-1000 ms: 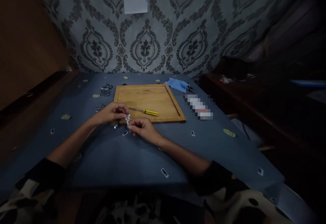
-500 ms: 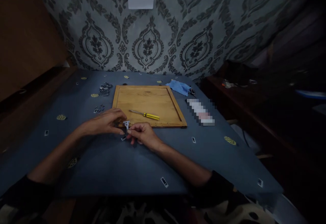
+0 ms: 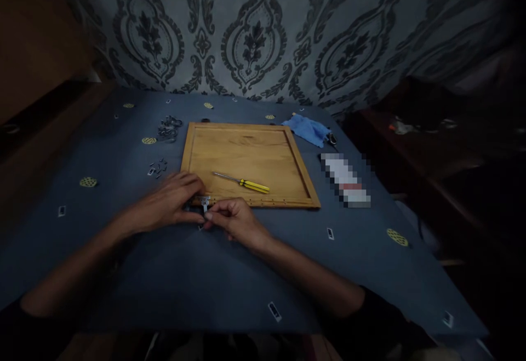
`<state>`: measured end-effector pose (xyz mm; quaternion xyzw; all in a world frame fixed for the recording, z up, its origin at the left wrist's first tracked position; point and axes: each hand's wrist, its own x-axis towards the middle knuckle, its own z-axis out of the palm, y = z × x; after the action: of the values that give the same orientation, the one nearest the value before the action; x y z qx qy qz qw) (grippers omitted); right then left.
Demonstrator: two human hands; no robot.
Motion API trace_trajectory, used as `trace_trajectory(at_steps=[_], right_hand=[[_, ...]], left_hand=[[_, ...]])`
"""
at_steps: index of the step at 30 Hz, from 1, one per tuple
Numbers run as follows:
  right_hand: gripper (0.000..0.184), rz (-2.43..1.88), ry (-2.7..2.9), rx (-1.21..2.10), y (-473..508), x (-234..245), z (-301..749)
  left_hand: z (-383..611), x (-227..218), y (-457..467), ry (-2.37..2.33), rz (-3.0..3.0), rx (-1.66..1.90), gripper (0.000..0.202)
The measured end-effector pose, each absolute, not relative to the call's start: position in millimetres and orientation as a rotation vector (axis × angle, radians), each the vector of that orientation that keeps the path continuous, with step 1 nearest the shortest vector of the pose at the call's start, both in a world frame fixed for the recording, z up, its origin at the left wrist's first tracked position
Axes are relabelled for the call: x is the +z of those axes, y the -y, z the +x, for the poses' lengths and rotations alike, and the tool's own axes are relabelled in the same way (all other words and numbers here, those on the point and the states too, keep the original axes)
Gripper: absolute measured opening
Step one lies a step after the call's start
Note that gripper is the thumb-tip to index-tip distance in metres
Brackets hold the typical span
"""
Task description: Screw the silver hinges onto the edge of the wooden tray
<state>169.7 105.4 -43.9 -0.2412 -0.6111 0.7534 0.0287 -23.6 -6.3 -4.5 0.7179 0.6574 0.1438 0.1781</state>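
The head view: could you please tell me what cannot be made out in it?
All in the head view:
Metal piece: lower end, hidden by the right hand.
Wooden board: near left corner, hidden by the left hand.
Long item: what it is, masked by pixel blocks.
Small dark bits: too small to identify.

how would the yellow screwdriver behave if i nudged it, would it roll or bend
The yellow screwdriver likely stays stiff, given its straight metal shaft. Its long, narrow handle suggests it could roll a little, though the raised border of the wooden panel would probably stop it.
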Motion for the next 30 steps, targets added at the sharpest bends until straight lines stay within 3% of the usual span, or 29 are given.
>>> trace_trajectory(at_steps=[20,30], right_hand=[[0.017,-0.624,1.952,2.262,-104.3,-45.7,166.8],[0.018,-0.522,2.14,1.953,-100.0,-48.4,175.8]], left_hand=[[-19.1,1.0,8.7,-1.849,2.045,0.409,0.04],[-16.9,4.1,10.5,-1.82,2.058,0.429,0.029]])
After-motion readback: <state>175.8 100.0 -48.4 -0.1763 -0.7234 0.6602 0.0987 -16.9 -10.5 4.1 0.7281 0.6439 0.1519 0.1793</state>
